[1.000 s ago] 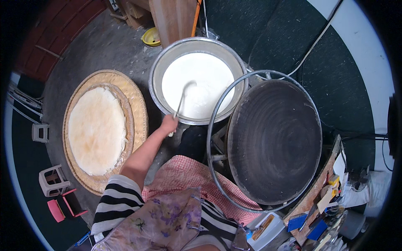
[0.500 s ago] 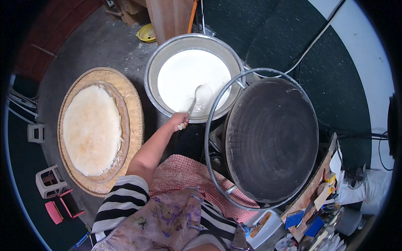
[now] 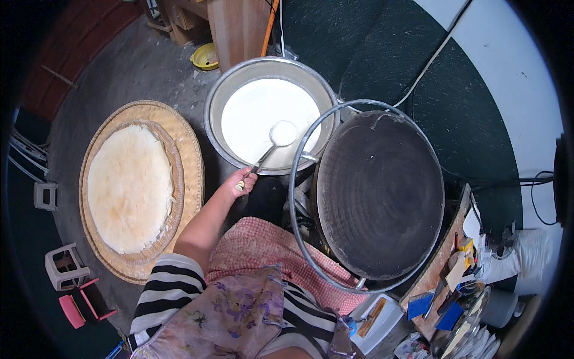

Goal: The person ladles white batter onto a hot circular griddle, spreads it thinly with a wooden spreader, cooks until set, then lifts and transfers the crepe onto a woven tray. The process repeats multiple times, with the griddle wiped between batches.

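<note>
My left hand [image 3: 240, 181] is closed around the handle of a ladle [image 3: 283, 133]. Its round bowl is full of white liquid and is over the white batter-like liquid [image 3: 254, 107], at or just above the surface. A large metal basin [image 3: 210, 128] holds that liquid. To the right lies a big round dark griddle [image 3: 379, 197], its top bare, with a metal ring [image 3: 292, 209] around it. Pale thin round flatbreads [image 3: 128, 188], seemingly stacked, rest at the left on a round woven tray [image 3: 192, 197]. My right hand is outside the picture.
Boards, blue-bladed scrapers [image 3: 420, 305] and plastic bags crowd the lower right. Near my apron stands a white tray [image 3: 391, 317] with a wooden piece. Stools [image 3: 66, 266] stand at far left. Behind the basin are a wooden panel [image 3: 242, 36] and a yellow bowl [image 3: 205, 56].
The ladle has come up from the liquid with its bowl filled and now visible. My left hand has drawn back slightly toward me and left. The whole view has shifted a little.
</note>
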A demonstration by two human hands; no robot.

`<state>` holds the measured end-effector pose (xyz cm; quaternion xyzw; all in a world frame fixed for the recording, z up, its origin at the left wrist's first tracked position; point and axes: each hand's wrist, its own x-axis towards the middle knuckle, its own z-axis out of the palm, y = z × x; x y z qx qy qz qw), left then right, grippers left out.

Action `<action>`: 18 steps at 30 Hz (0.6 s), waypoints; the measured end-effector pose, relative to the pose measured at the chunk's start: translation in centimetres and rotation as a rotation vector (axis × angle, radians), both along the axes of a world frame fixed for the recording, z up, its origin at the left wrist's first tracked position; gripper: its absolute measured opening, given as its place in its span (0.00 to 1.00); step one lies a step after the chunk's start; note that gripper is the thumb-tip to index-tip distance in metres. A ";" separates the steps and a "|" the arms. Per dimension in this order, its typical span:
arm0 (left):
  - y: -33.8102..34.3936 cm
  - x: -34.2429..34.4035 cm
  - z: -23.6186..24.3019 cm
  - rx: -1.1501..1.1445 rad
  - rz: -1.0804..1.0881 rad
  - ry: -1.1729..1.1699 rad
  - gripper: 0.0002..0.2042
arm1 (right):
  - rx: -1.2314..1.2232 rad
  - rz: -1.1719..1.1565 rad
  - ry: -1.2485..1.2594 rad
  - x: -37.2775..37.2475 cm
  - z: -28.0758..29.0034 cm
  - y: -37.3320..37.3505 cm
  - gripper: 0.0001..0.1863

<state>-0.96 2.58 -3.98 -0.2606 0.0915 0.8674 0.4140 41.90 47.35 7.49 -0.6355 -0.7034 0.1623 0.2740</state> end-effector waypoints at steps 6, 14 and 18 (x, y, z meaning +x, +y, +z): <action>-2.1 -0.2 2.7 -0.053 -0.012 0.009 0.16 | 0.006 -0.047 0.076 3.1 0.0 -0.7 0.07; -4.6 -1.1 8.5 -0.136 -0.052 0.128 0.15 | -0.077 -0.246 0.278 9.7 -0.7 -1.3 0.07; -5.2 -1.5 10.1 -0.149 -0.050 0.111 0.15 | -0.446 -0.341 0.618 12.9 -1.9 -0.9 0.08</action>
